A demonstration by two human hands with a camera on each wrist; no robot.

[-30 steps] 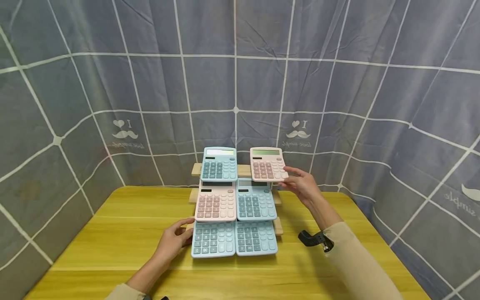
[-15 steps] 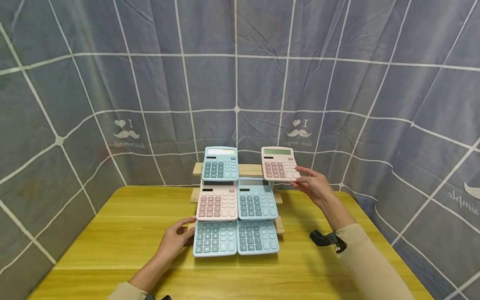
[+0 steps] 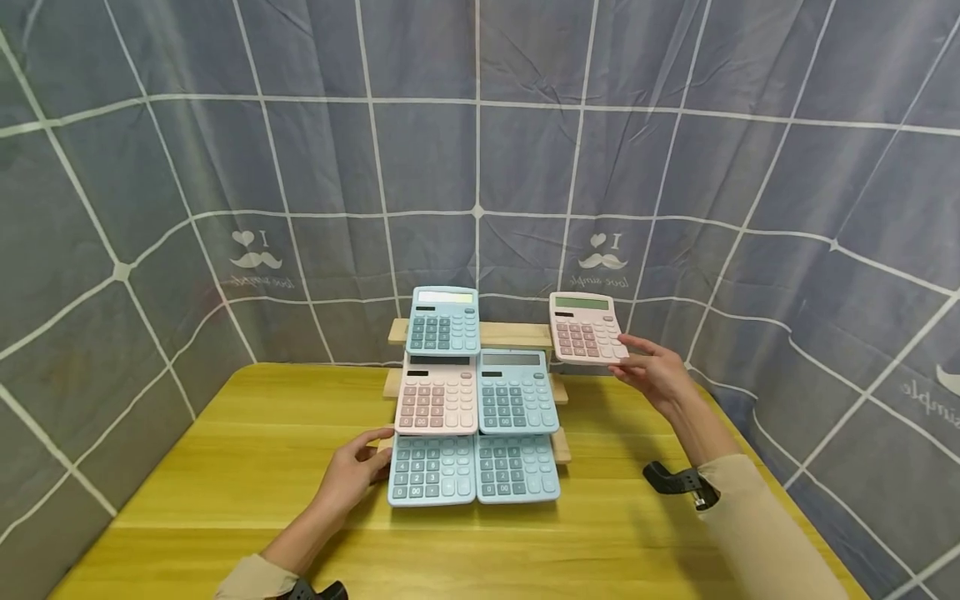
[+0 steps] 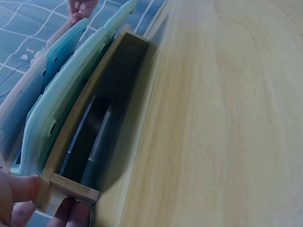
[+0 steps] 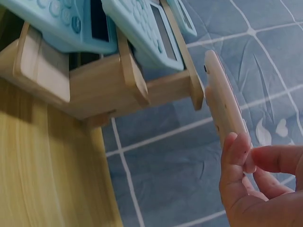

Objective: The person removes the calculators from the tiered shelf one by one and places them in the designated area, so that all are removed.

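In the head view, your right hand point(image 3: 654, 375) pinches the lower right corner of a pink calculator point(image 3: 587, 327), at the right end of the rack's point(image 3: 517, 335) top tier. The rack bears a blue calculator point(image 3: 442, 322) top left, a second pink one point(image 3: 437, 393) middle left, a second blue one point(image 3: 517, 390) middle right, and a third blue one point(image 3: 432, 472) and a fourth blue one point(image 3: 517, 469) at the bottom. Your left hand point(image 3: 351, 473) grips the rack's lower left end.

In the left wrist view, your thumb rests against the rack's bar, fingers curled under its end block.

In the right wrist view, thumb and fingers close on the pink calculator's edge, just beside the rack; whether those two touch, you cannot tell
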